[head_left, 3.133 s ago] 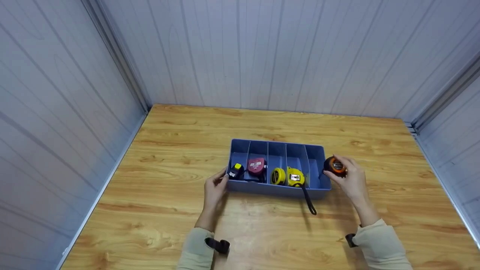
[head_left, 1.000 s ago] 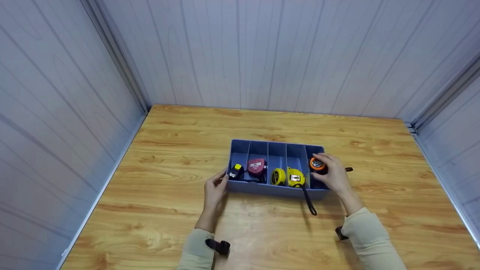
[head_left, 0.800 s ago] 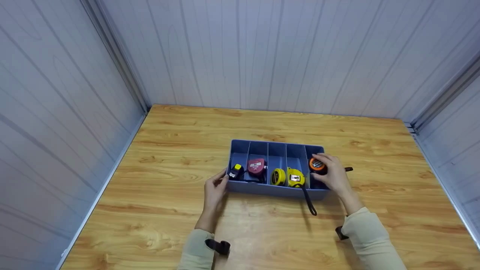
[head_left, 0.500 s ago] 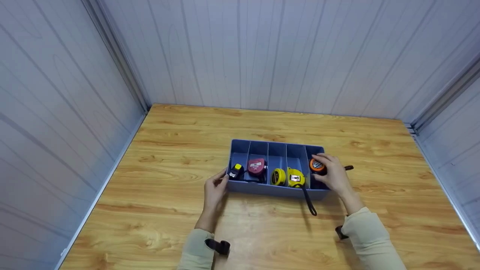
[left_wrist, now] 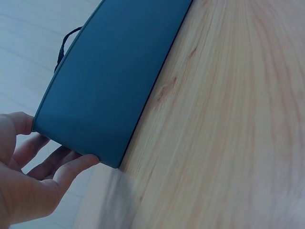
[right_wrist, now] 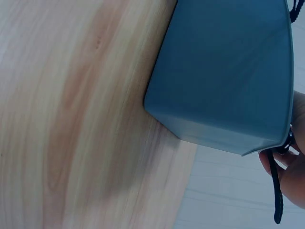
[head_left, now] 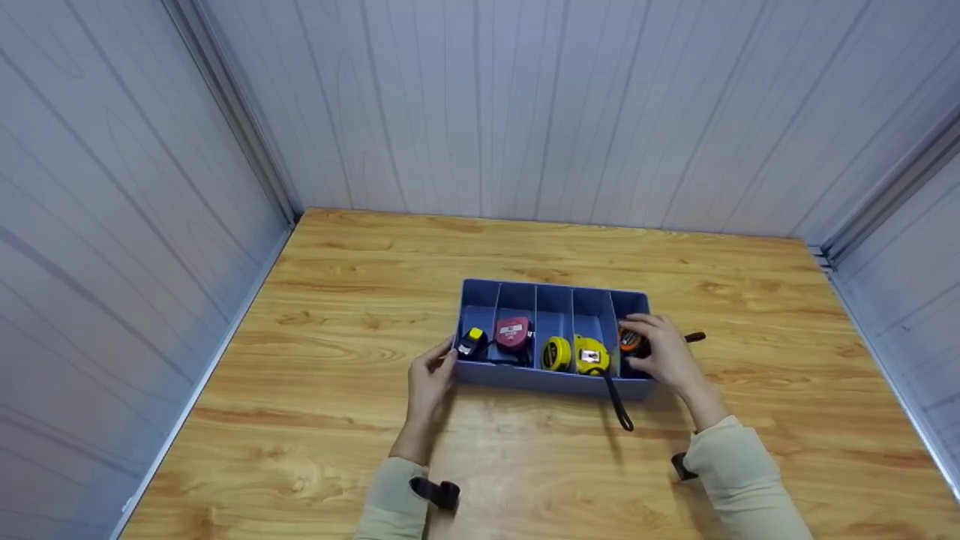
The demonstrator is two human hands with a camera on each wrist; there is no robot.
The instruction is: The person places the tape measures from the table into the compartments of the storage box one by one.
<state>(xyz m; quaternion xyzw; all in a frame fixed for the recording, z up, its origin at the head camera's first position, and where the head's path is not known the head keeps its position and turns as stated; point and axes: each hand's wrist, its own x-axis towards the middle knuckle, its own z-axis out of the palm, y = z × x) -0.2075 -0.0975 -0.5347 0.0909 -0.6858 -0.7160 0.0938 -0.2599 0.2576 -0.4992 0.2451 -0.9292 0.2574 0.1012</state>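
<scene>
A blue-grey box (head_left: 555, 381) with several compartments stands on the wooden table. My left hand (head_left: 431, 382) holds its left end; in the left wrist view, bent fingers (left_wrist: 76, 169) lie against the end wall of the box (left_wrist: 109, 81). Inside the rightmost compartment, my right hand (head_left: 667, 356) grips an orange and black tape measure (head_left: 630, 341), partly hidden by the fingers. Its black strap (head_left: 695, 337) hangs over the right rim, and the right wrist view shows that strap (right_wrist: 276, 191) outside the end wall.
The other compartments hold a black and yellow tape measure (head_left: 472, 343), a dark red one (head_left: 513, 333), a round yellow one (head_left: 556, 353) and a yellow one (head_left: 591, 352) whose black strap (head_left: 619, 405) hangs over the front. Panel walls (head_left: 480, 112) surround the wooden table (head_left: 375, 277).
My right hand has carried the orange and black tape measure from beside the box leftward into the rightmost compartment, where it now sits lower. The left hand has kept its place.
</scene>
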